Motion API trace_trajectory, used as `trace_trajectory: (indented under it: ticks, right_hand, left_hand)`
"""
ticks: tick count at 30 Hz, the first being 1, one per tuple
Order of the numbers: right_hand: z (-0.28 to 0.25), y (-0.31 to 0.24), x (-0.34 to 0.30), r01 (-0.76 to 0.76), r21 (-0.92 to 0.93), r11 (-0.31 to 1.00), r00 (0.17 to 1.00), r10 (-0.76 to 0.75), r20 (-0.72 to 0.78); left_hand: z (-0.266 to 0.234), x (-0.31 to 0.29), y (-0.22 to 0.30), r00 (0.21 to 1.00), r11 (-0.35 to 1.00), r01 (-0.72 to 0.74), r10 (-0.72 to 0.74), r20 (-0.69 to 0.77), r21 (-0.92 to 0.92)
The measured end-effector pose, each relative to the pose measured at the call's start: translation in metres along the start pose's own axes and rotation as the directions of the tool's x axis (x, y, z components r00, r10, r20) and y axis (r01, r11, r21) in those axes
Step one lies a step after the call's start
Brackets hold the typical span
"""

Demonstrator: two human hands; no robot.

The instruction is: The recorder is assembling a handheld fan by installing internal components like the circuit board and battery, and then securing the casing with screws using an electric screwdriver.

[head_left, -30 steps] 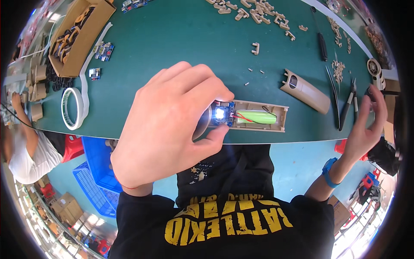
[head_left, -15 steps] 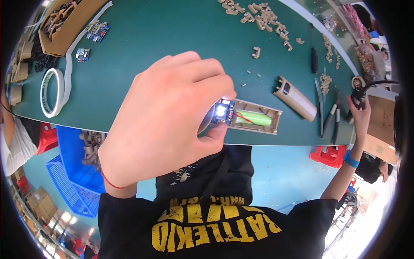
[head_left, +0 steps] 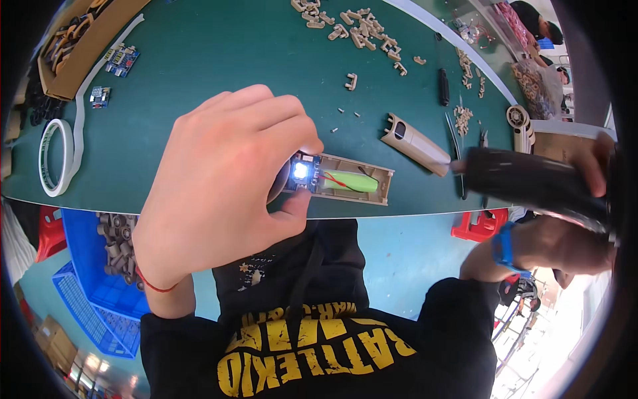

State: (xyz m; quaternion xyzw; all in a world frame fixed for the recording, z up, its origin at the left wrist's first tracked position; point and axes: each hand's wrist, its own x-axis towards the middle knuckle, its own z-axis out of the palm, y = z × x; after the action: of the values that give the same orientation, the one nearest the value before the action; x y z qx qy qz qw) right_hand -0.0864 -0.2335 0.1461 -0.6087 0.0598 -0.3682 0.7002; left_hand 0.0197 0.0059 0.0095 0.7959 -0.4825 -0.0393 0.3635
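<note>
Beige half-shell (head_left: 384, 189), bearing a lit circuit board (head_left: 312, 178) and a green battery (head_left: 351, 182), is held beside the near edge of the green table (head_left: 232, 60); its left end is pinched between thumb and bent fingers of the left hand (head_left: 222, 183), the gap narrow; a blurred dark tool (head_left: 531, 185) is gripped in the right hand (head_left: 568, 243), its tip appearing beside a loose beige cover (head_left: 420, 147).

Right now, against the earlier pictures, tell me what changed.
The right hand has taken hold of the dark tool and raised it toward the camera, tip pointing left. The left hand still grips the open casing; its circuit board stays lit.
</note>
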Motion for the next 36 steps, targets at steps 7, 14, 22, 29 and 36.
trace_trajectory:
  ticks: [7, 14, 22, 29, 36]
  right_hand:
    - [0.022, 0.088, -0.007, 0.142, -0.020, 0.990, 0.776, -0.099, 0.624]
    - [0.021, 0.101, -0.020, -0.077, -0.052, 0.996, 0.662, 0.090, 0.744]
    - [0.036, 0.123, -0.021, -0.055, 0.063, 0.996, 0.747, -0.001, 0.665]
    - [0.026, 0.101, -0.020, -0.153, 0.303, 0.941, 0.838, -0.038, 0.544]
    - [0.032, 0.082, -0.031, -0.260, 0.558, 0.788, 0.819, -0.126, 0.560]
  left_hand:
    - [0.001, -0.001, 0.000, 0.999, 0.999, -0.040, 0.040, -0.006, 0.003]
    - [-0.002, -0.003, 0.007, 0.998, 0.996, -0.058, 0.056, -0.029, -0.061]
    - [-0.001, -0.002, 0.000, 0.998, 0.998, -0.059, 0.058, -0.022, -0.024]
    - [0.001, -0.002, 0.004, 0.995, 0.997, -0.053, 0.048, -0.085, -0.051]
    - [0.000, 0.001, 0.006, 0.988, 0.968, -0.107, 0.077, -0.136, -0.229]
